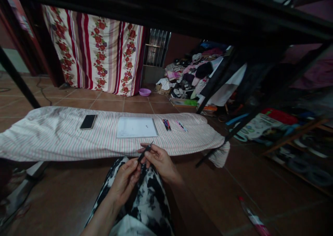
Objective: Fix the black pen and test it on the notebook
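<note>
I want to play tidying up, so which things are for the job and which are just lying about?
Probably for the job:
slim dark pen-like tool, held in the left hand and right hand
white spiral-bound paper pad
slim dark pens beside it

Likely lying about:
black rectangular phone
round purple plastic basin
mixed-colour cloth heap

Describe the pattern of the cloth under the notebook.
The cloth: pale, with thin pink and greyish stripes; head view.
</note>
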`<control>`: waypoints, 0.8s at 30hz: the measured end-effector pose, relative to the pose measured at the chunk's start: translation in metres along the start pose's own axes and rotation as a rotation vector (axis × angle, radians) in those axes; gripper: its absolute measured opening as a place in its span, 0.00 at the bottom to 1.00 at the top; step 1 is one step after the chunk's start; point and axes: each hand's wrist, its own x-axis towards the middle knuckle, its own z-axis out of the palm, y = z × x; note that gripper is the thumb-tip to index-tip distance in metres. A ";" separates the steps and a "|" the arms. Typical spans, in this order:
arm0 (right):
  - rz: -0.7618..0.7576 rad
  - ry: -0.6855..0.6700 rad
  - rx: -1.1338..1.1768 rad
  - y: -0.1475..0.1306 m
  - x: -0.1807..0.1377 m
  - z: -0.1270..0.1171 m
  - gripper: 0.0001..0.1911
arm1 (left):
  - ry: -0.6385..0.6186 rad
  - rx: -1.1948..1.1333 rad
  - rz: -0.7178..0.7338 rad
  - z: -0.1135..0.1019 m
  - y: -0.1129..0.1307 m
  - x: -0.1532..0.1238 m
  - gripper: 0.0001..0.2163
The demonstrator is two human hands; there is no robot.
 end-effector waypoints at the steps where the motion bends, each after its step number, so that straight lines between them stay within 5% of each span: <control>1: -0.007 0.013 0.007 0.001 -0.002 0.001 0.19 | 0.001 -0.012 -0.008 0.001 0.001 -0.003 0.10; 10: -0.024 0.221 0.176 0.013 -0.012 0.012 0.16 | 0.019 -0.181 -0.025 -0.008 0.009 -0.022 0.10; 24: 0.007 0.259 0.108 0.024 -0.020 0.016 0.13 | 0.093 0.012 -0.042 -0.020 -0.003 -0.031 0.15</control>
